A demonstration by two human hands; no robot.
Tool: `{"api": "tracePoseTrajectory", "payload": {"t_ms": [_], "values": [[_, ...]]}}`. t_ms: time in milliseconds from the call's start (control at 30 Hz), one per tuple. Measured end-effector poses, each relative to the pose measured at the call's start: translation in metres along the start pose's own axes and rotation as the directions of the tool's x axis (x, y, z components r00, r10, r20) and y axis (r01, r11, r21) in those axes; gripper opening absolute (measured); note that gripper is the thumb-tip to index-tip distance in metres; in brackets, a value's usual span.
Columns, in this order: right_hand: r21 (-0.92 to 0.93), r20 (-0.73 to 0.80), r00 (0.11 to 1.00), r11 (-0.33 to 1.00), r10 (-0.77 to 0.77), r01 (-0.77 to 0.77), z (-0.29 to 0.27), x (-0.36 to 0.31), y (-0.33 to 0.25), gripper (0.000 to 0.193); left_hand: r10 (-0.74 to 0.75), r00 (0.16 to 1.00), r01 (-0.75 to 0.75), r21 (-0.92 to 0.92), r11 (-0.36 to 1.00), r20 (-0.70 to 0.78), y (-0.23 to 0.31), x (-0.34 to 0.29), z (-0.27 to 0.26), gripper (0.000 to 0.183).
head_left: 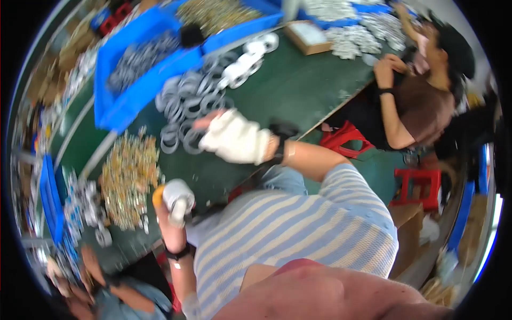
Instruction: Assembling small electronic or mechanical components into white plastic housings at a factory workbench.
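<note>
My left hand [172,234] is closed around a white, round, cup-like part [178,195], and a yellow-orange cover shows on one of its fingers. My right hand [234,137] wears a white glove with bare fingertips and reaches over the near edge of a heap of grey rings [186,98]. Its fingertips are blurred against the rings, so whether they grip one cannot be made out. A spread of small gold-coloured metal pieces [129,181] lies on the green table [282,90], beyond my left hand.
Blue bins [109,114] hold grey rings and gold-coloured pieces. White rings [242,66], an open cardboard box [308,38] and silvery parts [349,42] lie farther right. One person [426,106] sits at right, another [122,293] at lower left. Red stools [421,186] stand at right.
</note>
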State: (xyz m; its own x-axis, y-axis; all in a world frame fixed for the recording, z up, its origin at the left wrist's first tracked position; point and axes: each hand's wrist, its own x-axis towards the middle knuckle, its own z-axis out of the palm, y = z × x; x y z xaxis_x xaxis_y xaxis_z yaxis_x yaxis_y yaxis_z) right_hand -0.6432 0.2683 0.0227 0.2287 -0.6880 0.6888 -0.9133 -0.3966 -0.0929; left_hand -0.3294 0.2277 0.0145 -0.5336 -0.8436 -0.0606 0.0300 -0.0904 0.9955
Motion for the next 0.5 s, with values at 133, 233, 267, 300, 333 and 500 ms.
{"api": "tracePoseTrajectory", "payload": {"t_ms": [133, 233, 267, 300, 333, 500], "values": [[0.129, -0.054, 0.992, 0.986, 0.116, -0.108, -0.029, -0.008, -0.007, 0.033, 0.127, 0.978, -0.168, 0.266, 0.949, 0.163, 0.008, 0.011, 0.009, 0.073], [0.164, 0.022, 0.988, 0.974, 0.153, -0.154, -0.036, -0.011, -0.014, 0.039, 0.153, 0.945, -0.298, 0.566, 0.768, 0.289, 0.027, 0.017, 0.017, 0.079], [0.187, 0.034, 0.988, 0.970, 0.152, -0.156, -0.035, -0.011, -0.017, 0.039, 0.168, 0.938, -0.326, 0.605, 0.726, 0.303, 0.025, 0.018, 0.018, 0.079], [0.180, 0.036, 0.990, 0.973, 0.138, -0.142, -0.033, -0.012, -0.018, 0.040, 0.130, 0.938, -0.324, 0.680, 0.658, 0.321, 0.037, 0.019, 0.024, 0.075], [0.174, 0.035, 0.992, 0.977, 0.123, -0.128, -0.032, -0.012, -0.018, 0.041, 0.143, 0.924, -0.364, 0.706, 0.608, 0.354, 0.040, 0.022, 0.027, 0.072], [0.311, 0.033, 0.994, 0.944, 0.106, -0.111, -0.019, -0.009, -0.018, 0.033, 0.064, 0.900, -0.418, 0.808, 0.416, 0.432, 0.039, 0.025, 0.036, 0.065]]}}
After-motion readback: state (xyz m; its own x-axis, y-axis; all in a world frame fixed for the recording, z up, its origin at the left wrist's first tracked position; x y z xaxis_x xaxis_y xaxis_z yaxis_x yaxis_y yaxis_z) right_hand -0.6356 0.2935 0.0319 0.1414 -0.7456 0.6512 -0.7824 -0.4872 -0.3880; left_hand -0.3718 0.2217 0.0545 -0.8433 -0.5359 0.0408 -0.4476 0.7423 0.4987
